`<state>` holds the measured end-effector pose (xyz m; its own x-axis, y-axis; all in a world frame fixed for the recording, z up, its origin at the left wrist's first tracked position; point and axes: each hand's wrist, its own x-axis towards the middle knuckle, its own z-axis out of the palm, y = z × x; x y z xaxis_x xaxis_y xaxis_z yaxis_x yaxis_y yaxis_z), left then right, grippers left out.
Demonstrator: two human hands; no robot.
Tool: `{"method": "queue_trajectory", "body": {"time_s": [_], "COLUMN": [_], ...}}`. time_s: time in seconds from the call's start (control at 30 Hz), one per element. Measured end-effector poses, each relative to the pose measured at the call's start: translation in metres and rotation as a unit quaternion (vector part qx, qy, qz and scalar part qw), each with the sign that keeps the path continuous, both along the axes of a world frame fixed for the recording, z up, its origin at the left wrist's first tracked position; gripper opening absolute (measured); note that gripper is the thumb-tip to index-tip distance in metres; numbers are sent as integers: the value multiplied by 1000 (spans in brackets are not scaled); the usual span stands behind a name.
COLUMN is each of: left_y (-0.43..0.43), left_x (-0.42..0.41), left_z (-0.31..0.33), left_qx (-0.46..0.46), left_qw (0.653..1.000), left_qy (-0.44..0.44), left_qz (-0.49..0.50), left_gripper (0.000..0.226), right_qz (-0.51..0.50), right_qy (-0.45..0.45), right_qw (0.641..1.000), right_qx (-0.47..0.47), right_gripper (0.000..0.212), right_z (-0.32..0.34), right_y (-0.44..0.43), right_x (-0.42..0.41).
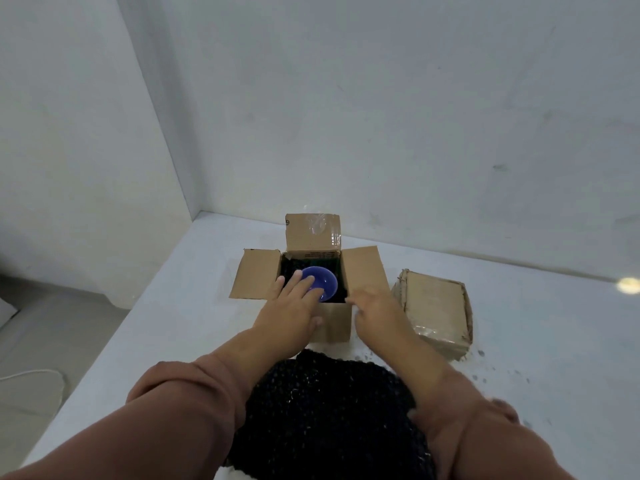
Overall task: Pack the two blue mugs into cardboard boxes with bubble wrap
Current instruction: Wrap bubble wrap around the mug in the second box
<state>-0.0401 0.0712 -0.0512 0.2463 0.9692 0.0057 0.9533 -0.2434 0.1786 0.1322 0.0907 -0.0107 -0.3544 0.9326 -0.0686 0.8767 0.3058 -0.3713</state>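
Standing on the white tabletop (pixel 519 323) near the corner of two pale walls, an open brown cardboard box (pixel 334 322) has its far flap upright and its left and right flaps spread outward. The inside of the box looks dark, apparently lined with black bubble wrap, and a glossy blue ceramic mug (pixel 323 284) sits in it, only its rounded blue surface showing above the box's opening; which way up it lies cannot be told. The left hand (pixel 294 306) reaches over the near left edge of the box with its fingers (pixel 306 282) spread flat and resting on the near side of the mug, the thumb lying against the front wall of the box; the hand is flat and extended, not wrapped around anything. The right hand (pixel 375 311) is at the near right corner of the box, fingers loosely extended toward the rim, blurred, so whether it pinches the cardboard edge cannot be told. Just right of the open box lies a second, closed brown cardboard box (pixel 434 313), worn and taped, tilted slightly and apart from the first. Close to the person, between the forearms, a large crumpled sheet of black bubble wrap (pixel 322 417) lies on the table, its far edge near the front of the open box
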Motion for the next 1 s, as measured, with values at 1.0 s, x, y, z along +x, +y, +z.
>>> {"method": "queue_trajectory", "body": {"time_s": [1.0], "left_y": [-79], "left_x": [40], "left_z": [66], "left_qx": [-407], "left_qw": [691], "left_qy": [-587], "left_qz": [106], "left_gripper": [38], "right_qz": [-139], "right_qy": [342], "right_qw": [899], "right_qx": [-236], "right_gripper": [52], "right_z": [-9], "right_y": [-84], "right_x": [71]}}
